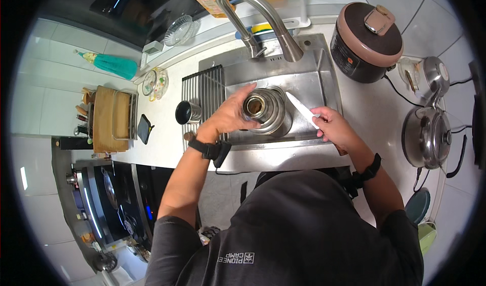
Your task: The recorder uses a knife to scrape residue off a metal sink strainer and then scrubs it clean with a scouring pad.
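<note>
My left hand [231, 110] grips the side of a stainless steel vacuum jug [269, 111], its thumb and fingers spread around the body. The jug stands in the sink [262, 81], its round mouth facing up towards me, and something brownish shows inside. In my right hand [331, 126] is a knife with a pale, pointed blade [302, 107]; the tip points up and left, beside the jug but apart from it. A brown end [340, 149], perhaps the knife's handle, shows below my right palm.
A curved faucet [262, 5] arches over the sink's back. On the left are a roll-up drying rack [203, 88], a steel cup [188, 112] and a wooden cutting board [110, 119]. A pressure cooker [366, 43], a kettle [434, 77] and a lidded steel pot [425, 136] stand right.
</note>
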`<action>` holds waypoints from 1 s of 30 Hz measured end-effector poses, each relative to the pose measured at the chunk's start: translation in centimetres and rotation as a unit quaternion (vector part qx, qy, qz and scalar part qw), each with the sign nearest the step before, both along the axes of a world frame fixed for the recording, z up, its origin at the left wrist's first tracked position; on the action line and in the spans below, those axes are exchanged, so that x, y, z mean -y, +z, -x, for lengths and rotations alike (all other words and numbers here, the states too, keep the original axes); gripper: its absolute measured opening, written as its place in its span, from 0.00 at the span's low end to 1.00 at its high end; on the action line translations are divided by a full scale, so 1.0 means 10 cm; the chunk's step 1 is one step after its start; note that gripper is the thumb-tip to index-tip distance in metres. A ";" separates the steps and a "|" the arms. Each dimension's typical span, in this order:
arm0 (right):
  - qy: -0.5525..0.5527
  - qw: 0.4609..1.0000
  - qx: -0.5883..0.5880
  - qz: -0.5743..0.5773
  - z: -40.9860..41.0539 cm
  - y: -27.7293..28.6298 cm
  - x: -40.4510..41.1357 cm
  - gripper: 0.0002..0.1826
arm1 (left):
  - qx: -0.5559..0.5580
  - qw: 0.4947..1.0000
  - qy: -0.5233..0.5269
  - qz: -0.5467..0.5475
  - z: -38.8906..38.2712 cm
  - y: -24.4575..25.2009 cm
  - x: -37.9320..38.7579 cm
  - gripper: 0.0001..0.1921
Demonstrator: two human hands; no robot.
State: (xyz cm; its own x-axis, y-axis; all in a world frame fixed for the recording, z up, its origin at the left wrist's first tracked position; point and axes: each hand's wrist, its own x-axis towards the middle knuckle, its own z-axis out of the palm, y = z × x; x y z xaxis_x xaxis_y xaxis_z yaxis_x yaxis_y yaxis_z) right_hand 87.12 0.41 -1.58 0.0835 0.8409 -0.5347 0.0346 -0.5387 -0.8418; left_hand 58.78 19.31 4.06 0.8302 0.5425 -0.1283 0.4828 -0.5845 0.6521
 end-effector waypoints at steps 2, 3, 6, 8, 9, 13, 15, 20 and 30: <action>0.002 1.000 0.000 -0.005 0.02 0.08 0.03 0.22 | -0.033 0.998 -0.049 -0.015 0.01 -0.08 -0.11 0.50; -0.003 1.000 0.004 -0.006 0.04 0.13 0.04 0.22 | -0.066 0.993 -0.097 -0.033 -0.01 -0.09 -0.17 0.51; -0.012 1.000 -0.005 -0.002 0.14 0.23 0.07 0.24 | -0.030 0.994 -0.087 0.055 -0.02 -0.08 -0.25 0.46; -0.020 0.999 -0.011 -0.025 0.22 0.22 0.08 0.26 | 0.033 0.991 -0.036 0.127 0.04 -0.15 -0.21 0.41; -0.026 0.999 -0.004 -0.025 0.27 0.21 0.08 0.26 | 0.038 0.990 -0.042 0.127 0.02 -0.13 -0.19 0.41; -0.101 0.994 -0.033 -0.016 0.50 0.43 0.02 0.25 | -0.083 0.993 0.074 -0.051 -0.11 0.03 0.01 0.41; -0.133 0.990 -0.053 -0.012 0.61 0.57 -0.03 0.25 | -0.134 0.969 0.179 -0.109 -0.10 0.00 0.06 0.43; -0.153 0.983 -0.100 -0.024 0.83 0.76 -0.09 0.27 | 0.139 0.987 -0.025 0.075 0.25 -0.35 -0.34 0.46; -0.075 0.996 0.052 0.012 1.42 1.07 -0.18 0.27 | 0.089 0.988 0.112 -0.063 0.20 -0.36 0.05 0.39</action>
